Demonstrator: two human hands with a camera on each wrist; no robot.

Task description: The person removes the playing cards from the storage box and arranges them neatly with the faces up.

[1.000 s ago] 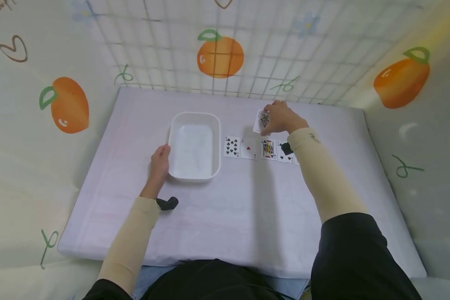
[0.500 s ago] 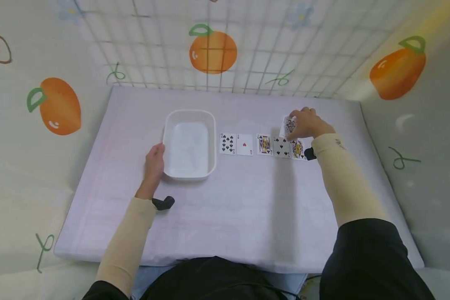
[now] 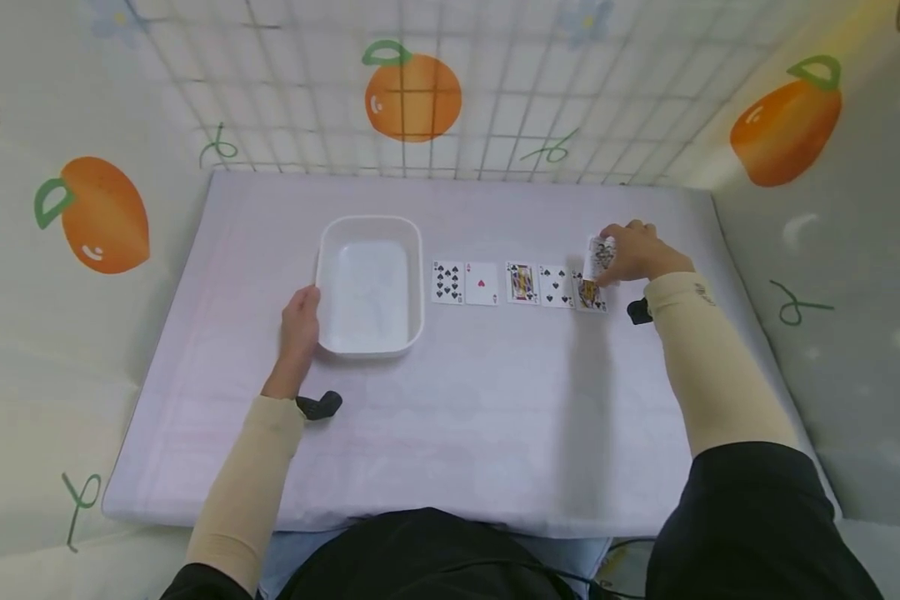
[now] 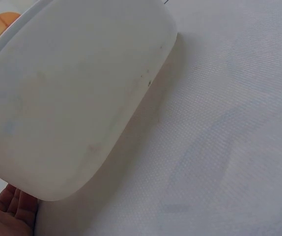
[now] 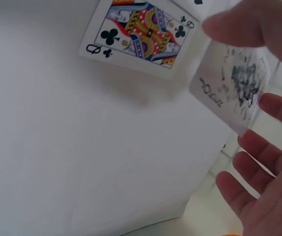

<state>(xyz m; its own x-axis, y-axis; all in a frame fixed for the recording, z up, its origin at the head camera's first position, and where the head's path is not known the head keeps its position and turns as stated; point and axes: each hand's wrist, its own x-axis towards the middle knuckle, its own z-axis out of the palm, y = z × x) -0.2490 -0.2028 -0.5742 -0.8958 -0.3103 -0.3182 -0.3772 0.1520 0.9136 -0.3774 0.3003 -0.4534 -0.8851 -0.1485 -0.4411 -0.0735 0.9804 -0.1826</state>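
My left hand holds the left side of a white plastic tub. In the left wrist view, fingers press against the tub's lower corner, and the thumb is out of sight. My right hand pinches a joker card between thumb and fingers, raised above the table at the right end of a row of face-up playing cards. Just below it lies the queen of clubs. Leftward from there come a black spade card, a king, the ace of hearts and another spade card.
A white cloth covers the table. At the back stands a wire grid behind a sheet printed with orange fruit. The card row begins close to the tub's right wall, with a card-sized gap right of the ace.
My right hand has carried the joker rightward along the row, from above the gap and king to above the queen. My left hand stays at the tub. The head view has shifted slightly.
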